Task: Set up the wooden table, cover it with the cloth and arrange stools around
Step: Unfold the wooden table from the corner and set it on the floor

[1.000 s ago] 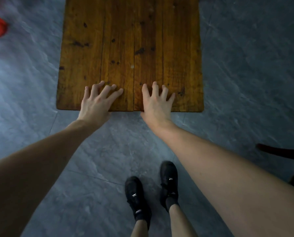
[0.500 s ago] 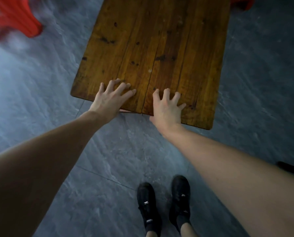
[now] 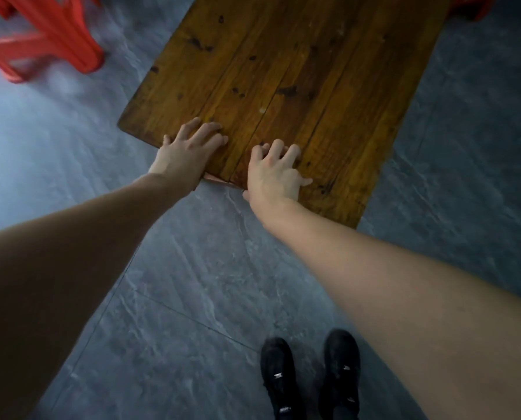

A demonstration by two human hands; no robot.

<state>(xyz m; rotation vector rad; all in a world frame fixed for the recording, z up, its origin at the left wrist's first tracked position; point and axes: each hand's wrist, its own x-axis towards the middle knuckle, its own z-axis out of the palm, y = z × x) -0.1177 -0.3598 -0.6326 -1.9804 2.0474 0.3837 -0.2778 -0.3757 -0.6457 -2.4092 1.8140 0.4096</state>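
Note:
The wooden table (image 3: 313, 71) has a brown plank top with dark knots and stands on the grey tiled floor, skewed to the right in the head view. My left hand (image 3: 186, 153) and right hand (image 3: 274, 174) hold its near edge side by side. Their bent fingers lie on top and their thumbs are tucked under the edge. A red plastic stool (image 3: 47, 34) stands on the floor at the top left, apart from the table. Part of a second red stool (image 3: 471, 7) shows at the top right corner. No cloth is in view.
Grey marble-pattern floor tiles (image 3: 192, 298) surround the table. My feet in black shoes (image 3: 310, 377) stand at the bottom right, a step back from the table's near edge.
The table top has swung from square-on to a slant and shifted right in view. My fingers went from flat and spread to bent over the edge. The red stool came further into view.

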